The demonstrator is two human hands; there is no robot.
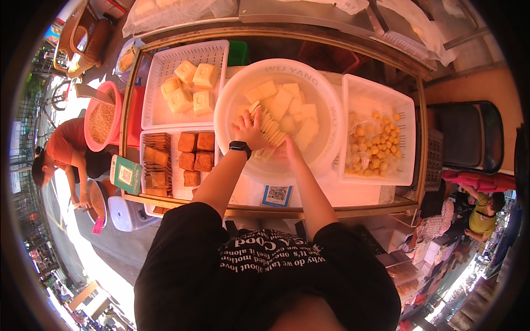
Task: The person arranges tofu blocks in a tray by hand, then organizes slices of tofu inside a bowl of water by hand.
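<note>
A large white plastic basin point(232, 159) of cloudy liquid stands before me, holding pale, flat pieces of what looks like tofu point(280, 101). A fanned row of thin pale slices point(271, 127) lies between my two hands, over the liquid. My left hand point(249, 134), with a black watch at the wrist, grips its left side with spread fingers. Along the lower right end, my right hand point(292, 152) presses with straight fingers; its fingertips are partly hidden. Left of the basin, a white basket point(149, 103) holds pale tofu blocks point(181, 100).
A second basket holds brown tofu blocks point(196, 153). Yellow balls point(379, 142) fill the right basket point(408, 136). A wooden frame point(285, 212) surrounds the counter. A printed code card point(276, 195) lies near its front. At left, a person point(66, 145) bends over a bowl point(97, 198).
</note>
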